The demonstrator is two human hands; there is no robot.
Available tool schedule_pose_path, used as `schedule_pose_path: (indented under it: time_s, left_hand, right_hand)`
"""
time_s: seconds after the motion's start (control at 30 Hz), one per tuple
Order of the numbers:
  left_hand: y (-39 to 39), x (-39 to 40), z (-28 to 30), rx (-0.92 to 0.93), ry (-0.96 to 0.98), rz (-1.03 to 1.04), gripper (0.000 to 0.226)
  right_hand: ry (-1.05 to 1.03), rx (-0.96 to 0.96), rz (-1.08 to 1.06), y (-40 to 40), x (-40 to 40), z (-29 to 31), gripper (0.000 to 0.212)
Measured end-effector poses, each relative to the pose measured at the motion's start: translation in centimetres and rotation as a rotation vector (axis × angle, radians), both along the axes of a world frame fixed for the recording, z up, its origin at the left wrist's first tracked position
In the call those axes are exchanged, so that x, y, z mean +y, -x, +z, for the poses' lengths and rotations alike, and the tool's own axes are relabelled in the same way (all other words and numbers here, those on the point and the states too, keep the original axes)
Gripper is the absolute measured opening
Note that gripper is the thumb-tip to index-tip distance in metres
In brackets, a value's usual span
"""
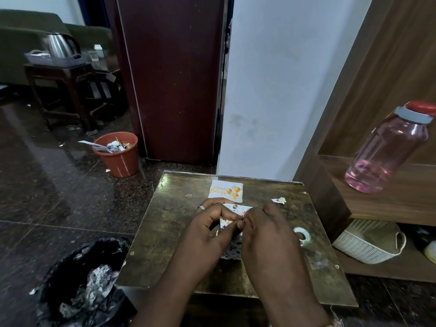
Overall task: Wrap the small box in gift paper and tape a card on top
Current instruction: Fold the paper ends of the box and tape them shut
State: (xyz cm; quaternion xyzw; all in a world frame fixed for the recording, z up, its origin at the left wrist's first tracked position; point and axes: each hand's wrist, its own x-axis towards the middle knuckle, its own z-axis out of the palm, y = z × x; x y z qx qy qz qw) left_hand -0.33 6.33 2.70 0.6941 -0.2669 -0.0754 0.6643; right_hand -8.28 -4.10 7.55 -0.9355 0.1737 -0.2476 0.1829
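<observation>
A small box wrapped in white patterned gift paper (236, 210) sits in the middle of the small dark table (169, 232). My left hand (210, 230), with a ring on one finger, curls round the box's left side and pinches the paper. My right hand (266, 232) pinches the paper's edge at the same spot, fingertips meeting those of the left. Most of the box is hidden behind both hands. A white "Happy Birthday" card (225, 190) with gold balloons lies flat just behind the box. A roll of clear tape (303, 236) lies to the right of my right hand.
A paper scrap (278, 200) lies at the table's back right. A black rubbish bag (82, 279) stands left of the table, an orange bin (119, 154) further back. A pink bottle (389, 149) stands on the wooden shelf to the right, a white basket (368, 241) below it.
</observation>
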Motion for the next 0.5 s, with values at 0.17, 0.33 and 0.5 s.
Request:
schedule_pose_path:
  time_s: [0.17, 0.33, 0.5]
  left_hand:
    - [0.1, 0.2, 0.0, -0.019, -0.012, 0.002, 0.007]
    - [0.1, 0.3, 0.2, -0.051, -0.044, 0.003, 0.003]
    - [0.3, 0.4, 0.1, -0.061, -0.051, -0.011, 0.019]
  right_hand:
    - [-0.019, 0.198, 0.074, 0.5, -0.3, 1.5, 0.012]
    - [-0.048, 0.301, 0.145, 1.1, -0.2, 2.9, 0.021]
    - [-0.124, 0.307, 0.168, 1.3, -1.5, 2.3, 0.035]
